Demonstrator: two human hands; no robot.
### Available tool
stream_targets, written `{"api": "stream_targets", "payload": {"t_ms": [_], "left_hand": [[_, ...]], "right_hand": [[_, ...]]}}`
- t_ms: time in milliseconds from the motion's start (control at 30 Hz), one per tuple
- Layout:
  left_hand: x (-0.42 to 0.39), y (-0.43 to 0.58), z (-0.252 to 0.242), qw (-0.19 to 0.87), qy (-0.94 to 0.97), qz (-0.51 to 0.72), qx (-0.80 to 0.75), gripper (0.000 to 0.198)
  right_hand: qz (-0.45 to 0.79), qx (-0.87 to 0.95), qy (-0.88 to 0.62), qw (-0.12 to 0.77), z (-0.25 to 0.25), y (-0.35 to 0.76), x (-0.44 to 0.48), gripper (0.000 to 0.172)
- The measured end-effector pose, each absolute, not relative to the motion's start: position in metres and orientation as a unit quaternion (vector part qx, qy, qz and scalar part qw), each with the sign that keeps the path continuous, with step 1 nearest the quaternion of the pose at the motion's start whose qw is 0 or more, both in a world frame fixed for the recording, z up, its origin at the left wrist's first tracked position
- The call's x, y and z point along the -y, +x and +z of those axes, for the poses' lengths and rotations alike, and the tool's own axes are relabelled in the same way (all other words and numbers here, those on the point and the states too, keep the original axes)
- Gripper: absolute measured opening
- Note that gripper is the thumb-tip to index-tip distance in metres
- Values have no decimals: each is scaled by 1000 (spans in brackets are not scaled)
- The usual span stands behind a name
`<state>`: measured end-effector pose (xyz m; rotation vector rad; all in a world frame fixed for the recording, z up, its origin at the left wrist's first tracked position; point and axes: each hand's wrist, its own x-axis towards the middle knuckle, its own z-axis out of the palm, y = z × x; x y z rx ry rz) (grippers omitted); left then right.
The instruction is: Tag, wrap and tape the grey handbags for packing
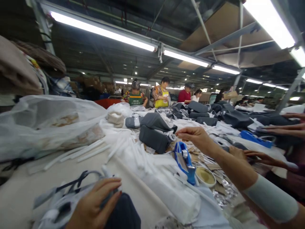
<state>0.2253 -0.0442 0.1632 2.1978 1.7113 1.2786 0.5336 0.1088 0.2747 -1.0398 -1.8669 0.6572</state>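
At the lower left my left hand is closed over a dark grey fabric bag, with fingers and thumb around its upper edge. Grey straps with dark trim lie beside that hand. My right hand reaches out at mid-table, thumb and fingertips pinched together; whatever is between them is too small to make out. Its fingertips are close to a pile of dark grey bags. Just below this hand stands a blue tape dispenser, beside a round tape roll.
White foam strips and a clear plastic bag lie at left. Rolled white sheeting crosses the front. Cardboard scraps spread at right, near a co-worker's hands and a second blue dispenser. Several people work behind the table.
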Motion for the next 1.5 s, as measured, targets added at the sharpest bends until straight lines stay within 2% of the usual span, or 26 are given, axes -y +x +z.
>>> {"api": "stream_targets", "payload": {"t_ms": [100, 200, 333, 733, 1033, 1500], "left_hand": [[32, 260, 193, 210, 655, 450, -570, 29], [19, 283, 203, 350, 596, 475, -545, 38], [23, 280, 189, 432, 541, 491, -529, 23], [54, 245, 182, 530, 459, 535, -471, 26], [56, 248, 177, 550, 426, 527, -488, 14], [56, 247, 174, 552, 431, 525, -483, 18]], "right_hand": [[365, 771, -351, 386, 271, 493, -81, 25], [398, 798, -291, 346, 263, 456, -61, 18], [417, 818, -236, 318, 249, 419, -46, 15], [444, 817, -203, 308, 239, 383, -37, 14], [433, 824, -215, 296, 235, 382, -35, 17], [423, 827, -203, 311, 234, 379, -31, 15]]}}
